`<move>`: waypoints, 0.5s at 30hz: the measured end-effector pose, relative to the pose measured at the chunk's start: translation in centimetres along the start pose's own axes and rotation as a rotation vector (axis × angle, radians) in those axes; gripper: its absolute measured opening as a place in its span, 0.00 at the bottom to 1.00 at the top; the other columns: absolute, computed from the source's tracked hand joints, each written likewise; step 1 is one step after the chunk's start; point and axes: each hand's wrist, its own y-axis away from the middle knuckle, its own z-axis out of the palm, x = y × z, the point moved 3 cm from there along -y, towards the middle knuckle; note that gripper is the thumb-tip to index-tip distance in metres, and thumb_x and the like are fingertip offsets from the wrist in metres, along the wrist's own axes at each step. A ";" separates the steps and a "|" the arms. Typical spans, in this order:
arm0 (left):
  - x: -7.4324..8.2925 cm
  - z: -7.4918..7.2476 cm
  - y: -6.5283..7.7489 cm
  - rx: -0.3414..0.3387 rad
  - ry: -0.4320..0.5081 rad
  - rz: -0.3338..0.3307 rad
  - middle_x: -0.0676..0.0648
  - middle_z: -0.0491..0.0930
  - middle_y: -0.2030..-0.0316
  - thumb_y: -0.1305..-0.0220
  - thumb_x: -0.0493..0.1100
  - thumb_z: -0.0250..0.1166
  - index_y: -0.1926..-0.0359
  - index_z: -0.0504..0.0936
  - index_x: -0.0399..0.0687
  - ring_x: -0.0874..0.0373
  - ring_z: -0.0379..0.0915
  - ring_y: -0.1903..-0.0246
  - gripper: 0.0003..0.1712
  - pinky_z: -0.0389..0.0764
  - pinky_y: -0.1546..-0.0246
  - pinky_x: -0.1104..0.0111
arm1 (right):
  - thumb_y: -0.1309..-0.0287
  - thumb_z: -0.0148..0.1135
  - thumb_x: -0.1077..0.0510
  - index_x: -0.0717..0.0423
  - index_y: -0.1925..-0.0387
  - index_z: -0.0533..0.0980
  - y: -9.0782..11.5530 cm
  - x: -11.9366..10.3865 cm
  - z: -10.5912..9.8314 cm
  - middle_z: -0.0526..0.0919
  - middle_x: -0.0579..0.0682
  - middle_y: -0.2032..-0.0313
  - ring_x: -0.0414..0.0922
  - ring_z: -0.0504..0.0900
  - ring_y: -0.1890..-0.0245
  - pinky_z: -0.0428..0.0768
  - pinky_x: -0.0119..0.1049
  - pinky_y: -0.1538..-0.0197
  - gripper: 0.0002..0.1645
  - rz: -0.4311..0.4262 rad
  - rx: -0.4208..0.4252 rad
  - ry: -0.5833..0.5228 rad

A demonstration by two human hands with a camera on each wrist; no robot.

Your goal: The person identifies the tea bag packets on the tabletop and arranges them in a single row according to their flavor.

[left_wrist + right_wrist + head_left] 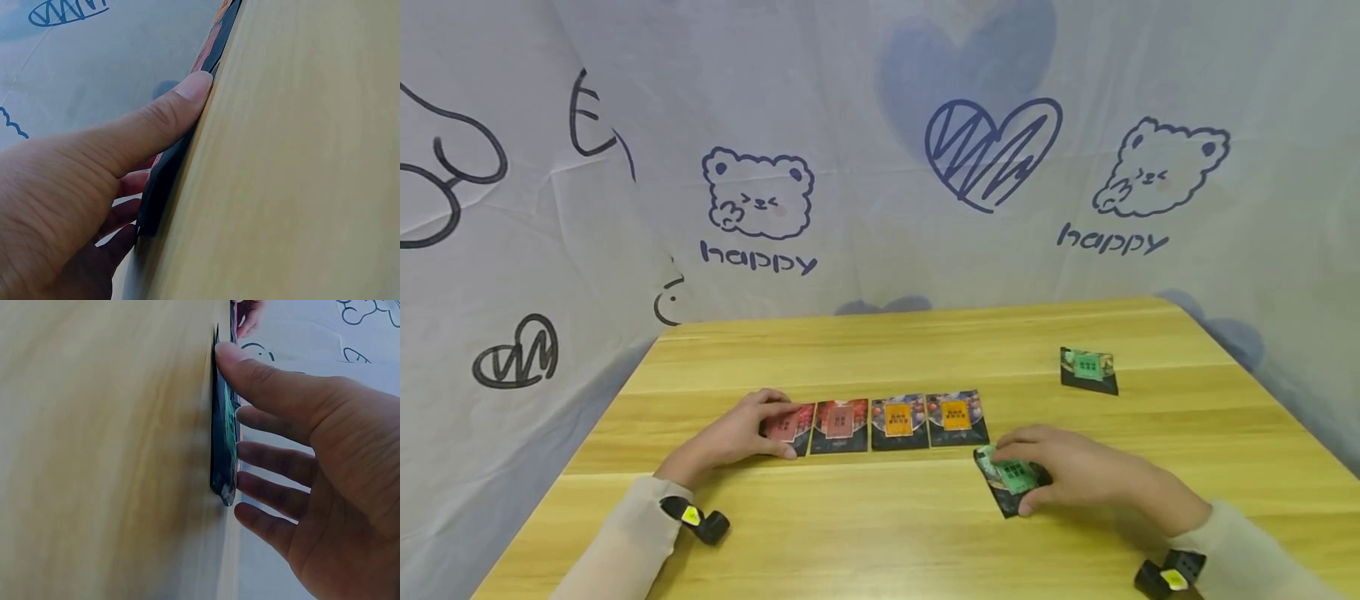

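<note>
Four flat packets with dark lower bands lie in a row in the head view. My left hand (748, 429) holds the leftmost red-labelled packet (787, 427) across its width, thumb at the near edge; the fingers partly cover it. Beside it lie another red-labelled packet (840, 425) and two orange-labelled packets (898, 423). To the right of the row, my right hand (1075, 471) holds a green-labelled packet (1011, 479) turned at an angle. In the right wrist view, the thumb is at this packet's near edge and the fingertips (247, 450) are by its labelled face.
Another green-labelled packet (1087, 371) lies apart at the back right of the wooden table (850, 533). Behind the table hangs a pale cloth (872, 200) with drawn bears and hearts.
</note>
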 end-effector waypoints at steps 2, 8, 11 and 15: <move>-0.1 0.1 0.1 0.001 -0.003 0.004 0.40 0.66 0.37 0.52 0.67 0.73 0.34 0.74 0.44 0.41 0.61 0.38 0.49 0.65 0.40 0.46 | 0.45 0.60 0.30 0.48 0.35 0.72 0.0 0.0 0.1 0.70 0.52 0.36 0.56 0.69 0.37 0.71 0.54 0.40 0.42 0.003 -0.012 0.001; 0.0 0.0 0.2 0.003 0.009 -0.001 0.40 0.66 0.37 0.51 0.66 0.73 0.34 0.74 0.44 0.41 0.60 0.38 0.48 0.65 0.40 0.46 | 0.44 0.59 0.30 0.45 0.34 0.73 0.2 -0.2 0.1 0.70 0.53 0.35 0.57 0.68 0.37 0.70 0.55 0.40 0.41 -0.004 -0.029 0.019; 0.0 0.0 0.1 0.002 0.006 0.001 0.40 0.66 0.37 0.52 0.66 0.73 0.34 0.74 0.45 0.41 0.60 0.38 0.49 0.65 0.40 0.46 | 0.44 0.57 0.29 0.45 0.35 0.74 0.3 -0.3 -0.1 0.70 0.53 0.36 0.58 0.68 0.37 0.71 0.56 0.42 0.40 -0.015 -0.030 0.027; 0.0 0.0 0.0 0.001 0.000 0.002 0.40 0.65 0.37 0.52 0.66 0.73 0.34 0.74 0.45 0.41 0.60 0.38 0.49 0.65 0.40 0.46 | 0.43 0.57 0.29 0.45 0.35 0.74 0.4 -0.3 -0.2 0.71 0.53 0.36 0.57 0.69 0.38 0.71 0.56 0.42 0.40 -0.003 -0.024 0.021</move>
